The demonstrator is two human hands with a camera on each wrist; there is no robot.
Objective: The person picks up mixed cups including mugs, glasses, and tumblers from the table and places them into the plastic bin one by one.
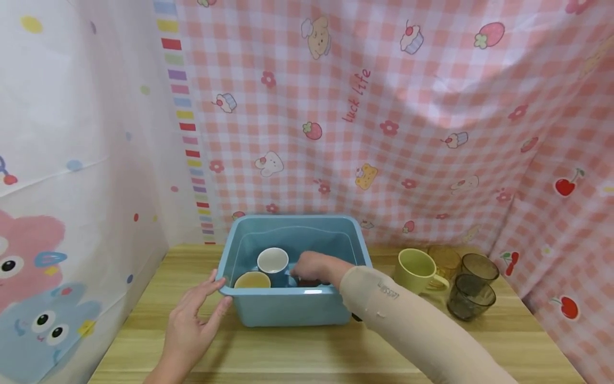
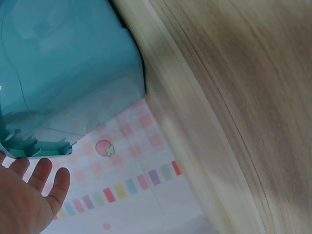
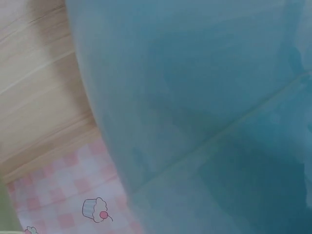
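A blue plastic bin (image 1: pixel 293 306) stands on the wooden table. My left hand (image 1: pixel 192 314) rests at its front left corner, with fingertips right at the rim; in the left wrist view the spread fingers (image 2: pixel 59 187) reach under that rim. Inside the bin are a blue mug (image 1: pixel 273 260) with a white interior and a yellowish cup (image 1: pixel 252 280) beside it. My right hand (image 1: pixel 316 266) reaches down into the bin's right half, beside the blue mug. Its fingertips are hidden, and a dark brown thing (image 1: pixel 309 283) shows just below it; I cannot tell whether the fingers hold it.
Right of the bin stand a green mug (image 1: pixel 416 266), an amber glass (image 1: pixel 445 261) and two dark glass cups, one dark glass (image 1: pixel 471 301) in front of the other dark glass (image 1: pixel 479 265). A pink checked cloth (image 1: pixel 288 176) hangs behind the table.
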